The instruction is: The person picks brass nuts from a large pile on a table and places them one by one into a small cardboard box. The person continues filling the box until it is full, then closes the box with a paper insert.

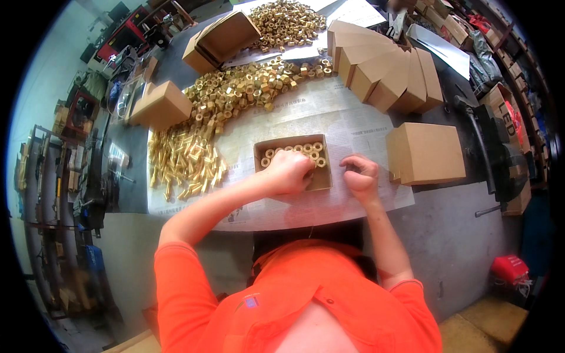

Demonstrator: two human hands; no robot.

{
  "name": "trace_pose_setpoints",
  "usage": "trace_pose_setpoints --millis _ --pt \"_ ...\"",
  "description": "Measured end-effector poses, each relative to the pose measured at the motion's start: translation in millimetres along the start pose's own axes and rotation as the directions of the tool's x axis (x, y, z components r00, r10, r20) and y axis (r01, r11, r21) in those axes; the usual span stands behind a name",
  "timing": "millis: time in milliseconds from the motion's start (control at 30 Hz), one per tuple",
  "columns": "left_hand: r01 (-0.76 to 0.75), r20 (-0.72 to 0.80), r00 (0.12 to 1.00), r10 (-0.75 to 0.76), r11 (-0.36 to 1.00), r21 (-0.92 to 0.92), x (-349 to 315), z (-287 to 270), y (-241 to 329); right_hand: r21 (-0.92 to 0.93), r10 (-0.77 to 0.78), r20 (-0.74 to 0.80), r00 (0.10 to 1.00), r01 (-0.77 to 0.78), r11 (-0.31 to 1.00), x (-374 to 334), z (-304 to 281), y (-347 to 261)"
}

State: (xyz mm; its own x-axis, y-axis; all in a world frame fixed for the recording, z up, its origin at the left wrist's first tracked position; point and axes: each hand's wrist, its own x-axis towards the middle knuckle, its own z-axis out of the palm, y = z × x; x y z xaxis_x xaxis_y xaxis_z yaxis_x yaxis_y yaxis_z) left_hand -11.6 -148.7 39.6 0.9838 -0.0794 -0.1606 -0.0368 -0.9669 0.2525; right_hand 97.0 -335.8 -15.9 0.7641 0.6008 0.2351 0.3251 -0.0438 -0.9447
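The step in hand appears to be packing: brass nuts (310, 149) are being set in rows inside a small open cardboard box (321, 179) that lies on the newspaper (353, 126) near the front edge of the workbench (453, 235).

Left hand (288, 172): curled, knuckles up, fingers pressed down into the box among the nuts. Whether it pinches a nut cannot be told — the fingertips are hidden.

Right hand (360, 173): loosely curled, resting just beside the right wall of the box; it may hold something small, but that cannot be told either.

Next move, as a judgement: the box shows nuts along its far side only, so filling the near rows would call for more nuts from the loose heap (235, 91) — well apart from the box, toward the far left of the bench.

Surface: the newspaper covers the middle of the bench. A pile of long brass pieces (185, 159) lies at its left edge. A closed box (425, 153) stands to the right, a row of leaning closed boxes (382, 70) at the far right, another box (162, 105) at the far left.

Room: cluttered shelves along the left wall; a dark vise (497, 153) at the right edge of the bench.
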Motion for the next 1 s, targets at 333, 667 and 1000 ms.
trace_pose_setpoints --millis 333,667,1000 --pt "0.023 0.024 0.999 -0.024 0.998 0.055 -3 -4 3 0.009 0.015 0.007 1.0 -0.015 1.0 -1 0 -1" --pt "0.087 0.067 0.995 -0.069 0.946 -0.311 -9 -34 -7 0.017 0.026 0.025 0.999 -0.026 1.0 -2 0 1" --pt "0.21 -0.279 0.84 -0.465 0.754 -0.623 -21 -59 -142 -0.081 -0.066 -0.005 0.998 0.065 0.995 0 1 10"
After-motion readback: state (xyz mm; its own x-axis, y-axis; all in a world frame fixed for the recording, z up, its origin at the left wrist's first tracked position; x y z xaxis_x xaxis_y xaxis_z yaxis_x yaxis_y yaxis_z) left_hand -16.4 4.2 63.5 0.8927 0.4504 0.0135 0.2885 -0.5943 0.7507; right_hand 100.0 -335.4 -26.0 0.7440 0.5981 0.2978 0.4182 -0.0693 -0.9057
